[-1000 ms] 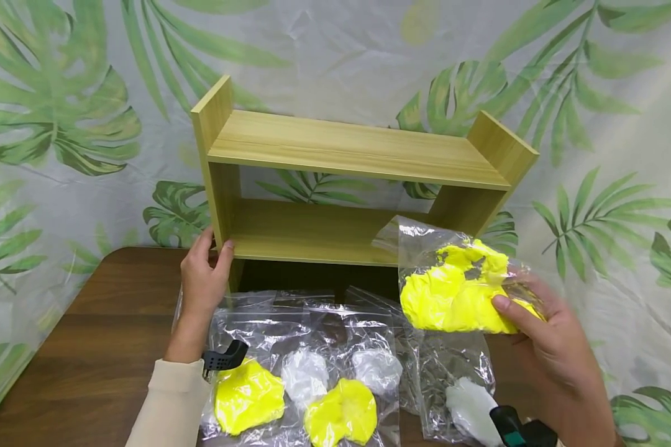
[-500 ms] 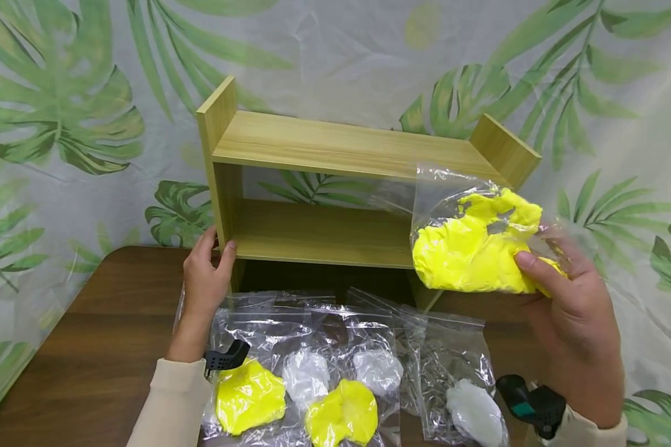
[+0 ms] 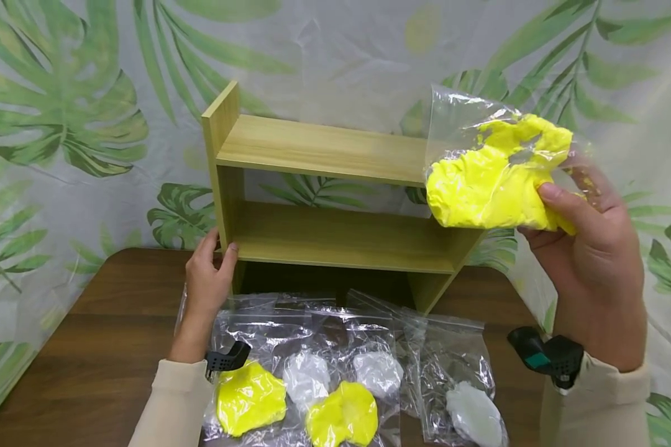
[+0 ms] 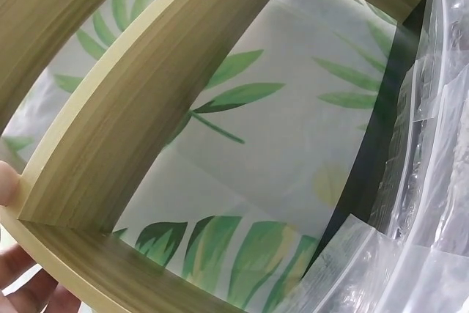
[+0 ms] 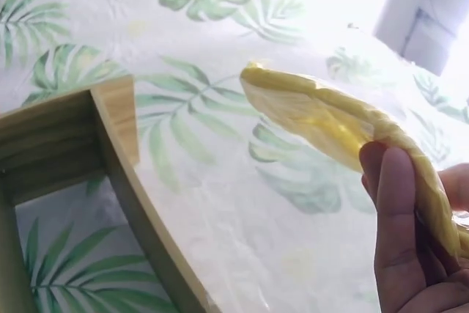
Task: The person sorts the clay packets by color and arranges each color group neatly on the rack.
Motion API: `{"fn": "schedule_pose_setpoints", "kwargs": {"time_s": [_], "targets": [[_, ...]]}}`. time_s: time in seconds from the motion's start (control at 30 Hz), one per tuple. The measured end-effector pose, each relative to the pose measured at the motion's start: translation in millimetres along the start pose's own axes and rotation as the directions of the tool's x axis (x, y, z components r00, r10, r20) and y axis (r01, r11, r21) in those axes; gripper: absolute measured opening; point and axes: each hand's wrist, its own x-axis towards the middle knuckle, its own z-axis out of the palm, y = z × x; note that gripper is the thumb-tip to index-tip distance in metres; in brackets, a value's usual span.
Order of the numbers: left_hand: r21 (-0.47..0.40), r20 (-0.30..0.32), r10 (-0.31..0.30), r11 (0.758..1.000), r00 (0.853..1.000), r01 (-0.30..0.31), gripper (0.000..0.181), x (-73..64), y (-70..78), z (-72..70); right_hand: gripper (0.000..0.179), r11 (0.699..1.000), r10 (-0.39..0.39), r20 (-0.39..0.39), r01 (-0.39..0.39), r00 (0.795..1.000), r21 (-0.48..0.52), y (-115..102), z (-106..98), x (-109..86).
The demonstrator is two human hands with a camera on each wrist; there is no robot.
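My right hand (image 3: 595, 248) pinches a clear plastic bag of soft yellow clay-like stuff (image 3: 486, 189), thumb in front and fingers behind. It is raised in front of the right end of a two-tier wooden shelf (image 3: 335, 239), covering its upper right corner in the head view. Seen edge-on in the right wrist view, the yellow bag (image 5: 315, 108) looks thin and slightly bent. On the shelf's left side panel, my left hand (image 3: 207, 273) grips the edge, thumb at the front by the lower board. Its fingers (image 4: 33, 291) wrap the panel's outside in the left wrist view.
In front of the shelf, several clear zip bags overlap on the dark wooden table (image 3: 112, 310). Some hold yellow lumps (image 3: 251, 397), others white ones (image 3: 472, 413). A leaf-patterned cloth (image 3: 335, 37) hangs behind the shelf.
My right hand has lifted the yellow bag up and to the right, from before the lower shelf board to above the upper one. The left hand has kept its grip on the shelf.
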Motion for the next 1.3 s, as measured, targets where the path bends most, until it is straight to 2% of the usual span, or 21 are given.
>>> {"fn": "schedule_pose_setpoints", "kwargs": {"time_s": [0.27,0.47,0.53,0.63,0.8,0.93,1.07,1.3], "targets": [[-0.012,-0.005,-0.011,1.000,1.000,0.011,0.039,-2.0,-2.4,1.8,0.046,0.999,-0.034,-0.039,0.034,0.999,0.001,-2,5,30.9],[-0.009,-0.009,-0.006,1.000,1.000,0.006,0.040,-0.1,-4.3,2.5,0.048,0.999,-0.041,-0.055,0.041,0.998,0.002,-2,1,54.1],[-0.007,-0.009,-0.006,1.000,1.000,0.006,0.040,0.7,-5.1,2.6,0.047,0.999,-0.043,-0.057,0.041,0.997,-0.032,-2,-2,61.4],[-0.006,-0.013,-0.004,1.000,1.000,0.004,0.040,1.0,-6.1,2.2,0.045,0.997,-0.016,-0.052,0.012,0.999,-0.073,1,-9,73.1],[-0.003,-0.023,-0.003,1.000,1.000,0.002,0.041,-0.4,-6.6,0.4,0.041,0.993,0.079,-0.083,-0.085,0.993,-0.083,11,-20,93.6],[0.002,-0.027,0.001,1.000,1.000,-0.001,0.040,-0.5,-6.9,-1.0,0.041,0.979,0.131,-0.155,-0.152,0.979,-0.134,18,-27,105.9],[0.005,-0.024,0.005,1.000,1.000,-0.005,0.042,0.6,-7.6,-1.9,0.042,0.961,0.149,-0.204,-0.191,0.967,-0.202,22,-32,118.0],[0.005,-0.023,0.001,1.000,1.000,-0.001,0.043,-0.3,-9.1,-1.7,0.039,0.943,0.197,-0.282,-0.260,0.939,-0.206,32,-38,141.5]]}}
